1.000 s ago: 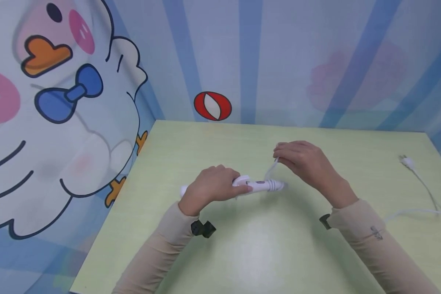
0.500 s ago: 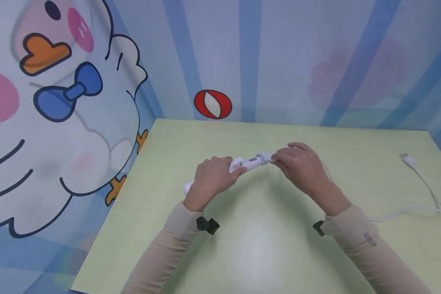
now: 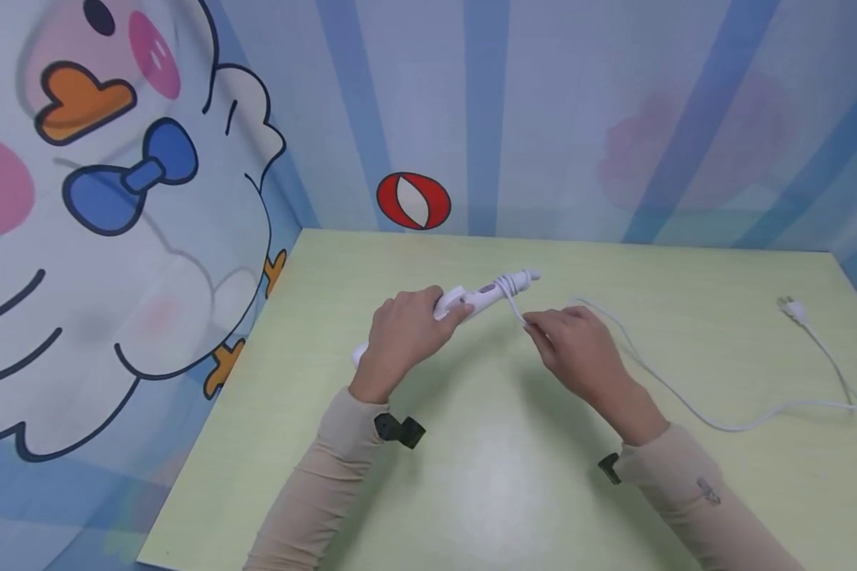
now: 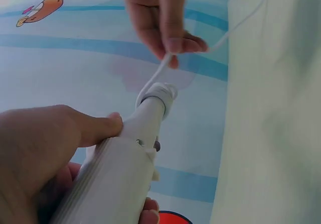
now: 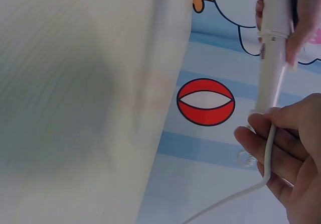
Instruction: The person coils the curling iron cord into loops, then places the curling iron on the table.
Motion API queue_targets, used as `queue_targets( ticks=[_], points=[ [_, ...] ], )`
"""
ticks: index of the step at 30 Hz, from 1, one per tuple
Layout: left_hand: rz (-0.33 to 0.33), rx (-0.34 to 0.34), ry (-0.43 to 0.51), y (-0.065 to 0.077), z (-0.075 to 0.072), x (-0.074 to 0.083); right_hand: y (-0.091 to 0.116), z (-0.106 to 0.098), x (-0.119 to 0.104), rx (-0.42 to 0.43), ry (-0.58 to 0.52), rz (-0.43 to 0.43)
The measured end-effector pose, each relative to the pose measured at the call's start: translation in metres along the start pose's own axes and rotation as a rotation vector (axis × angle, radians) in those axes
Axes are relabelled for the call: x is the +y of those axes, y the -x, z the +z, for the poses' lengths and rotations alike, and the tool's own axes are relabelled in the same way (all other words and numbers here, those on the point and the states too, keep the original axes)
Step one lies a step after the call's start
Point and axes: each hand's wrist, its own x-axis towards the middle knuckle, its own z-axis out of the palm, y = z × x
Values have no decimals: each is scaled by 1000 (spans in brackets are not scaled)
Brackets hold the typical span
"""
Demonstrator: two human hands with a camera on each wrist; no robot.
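My left hand [image 3: 407, 329] grips a white curling iron [image 3: 482, 298] around its middle, holding it above the table with the handle end tilted up to the right. Several turns of white power cord [image 4: 156, 78] circle the handle near its end. Just right of that end, my right hand [image 3: 578, 349] pinches the cord between thumb and fingers, on the near side of the iron. In the right wrist view, the cord [image 5: 268, 156] runs down across the right fingers. Part of the iron's barrel is hidden behind the left hand.
The rest of the cord [image 3: 674, 394] curves over the pale green table [image 3: 500, 476] to a two-pin plug [image 3: 794, 310] at the right. A wall cloth with a cartoon bird [image 3: 164, 317] and a red ball print [image 3: 414, 201] stands behind and left.
The left hand has raised the curling iron's handle end and tilted it. My right hand has carried the cord around the handle, from the far side to the near side.
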Motion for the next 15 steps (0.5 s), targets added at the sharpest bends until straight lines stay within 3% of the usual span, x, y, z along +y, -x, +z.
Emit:
queue_targets(
  ticks=[9, 15],
  points=[
    [63, -71, 162, 2, -13, -4, 3, 5, 5, -111, -128, 128],
    [83, -156, 279, 8, -21, -1, 3, 8, 14, -150, -300, 197]
  ],
)
